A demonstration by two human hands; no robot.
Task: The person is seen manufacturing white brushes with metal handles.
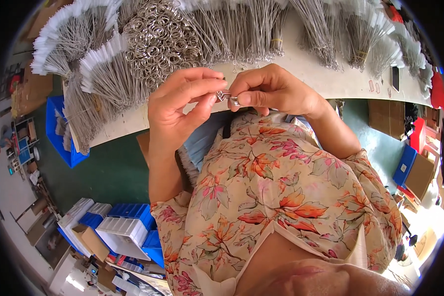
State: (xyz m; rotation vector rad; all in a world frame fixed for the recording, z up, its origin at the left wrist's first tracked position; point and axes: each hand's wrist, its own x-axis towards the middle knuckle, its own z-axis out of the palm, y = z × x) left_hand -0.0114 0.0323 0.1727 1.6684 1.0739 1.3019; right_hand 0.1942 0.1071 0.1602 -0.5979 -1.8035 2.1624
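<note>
Head view: just past both hands is a long, pale table (340,84), and it bends around at both sides. Nearer than the hands is the person's shirt (281,197), with orange and pink leaves on it. Lots of brushes (106,61) with thin wire stems and white ends lie in bunches past the hands, to the left and to the right. Low down to the left of the hands is a blue bin (74,159). A big heap of shiny rings (160,42) sits past the left hand (180,103). That hand's thumb and first finger are almost together, pinching one end of the metal bit. The right hand (276,91) is curled, its thumb pressing the other end against a finger. Smallest is the metal bit (224,95), up between the two hands' fingertips.
</note>
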